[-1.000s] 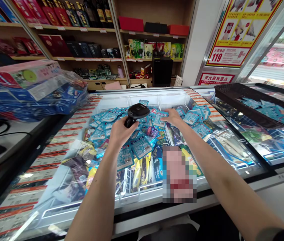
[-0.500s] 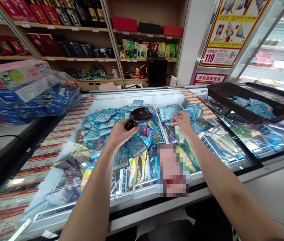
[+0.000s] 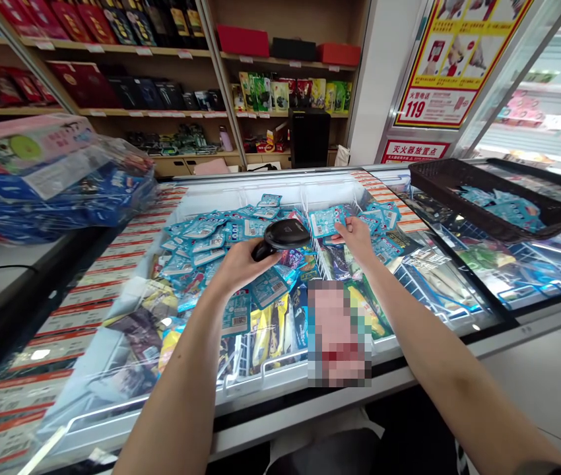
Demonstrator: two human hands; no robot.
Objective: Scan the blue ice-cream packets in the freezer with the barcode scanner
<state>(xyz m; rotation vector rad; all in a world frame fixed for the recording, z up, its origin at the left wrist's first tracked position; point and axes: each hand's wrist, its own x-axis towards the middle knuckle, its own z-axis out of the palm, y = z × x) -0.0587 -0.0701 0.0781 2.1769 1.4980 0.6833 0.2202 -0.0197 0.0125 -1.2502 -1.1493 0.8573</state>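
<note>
My left hand (image 3: 241, 265) is wrapped round the handle of a black barcode scanner (image 3: 286, 234), whose head points right. In my right hand (image 3: 357, 239) a light-blue packet (image 3: 327, 221) is pinched by its right edge, with a barcode on its left part. The scanner's head is close to the packet, but apart from it. Beneath my hands lies the glass top of a chest freezer, and many similar blue packets (image 3: 206, 227) are spread in a pile left of the scanner. A few more blue packets (image 3: 384, 216) lie right of my right hand.
A dark basket (image 3: 439, 191) holding blue packets stands on the right of the freezer. Plastic-wrapped boxes (image 3: 37, 178) stand at the left. A pixelated pink item (image 3: 337, 330) lies near the front edge. Stocked shelves (image 3: 162, 115) line the back.
The scanner in my left hand has moved slightly right and down, nearer the packet. My right hand and the packet have shifted a little left.
</note>
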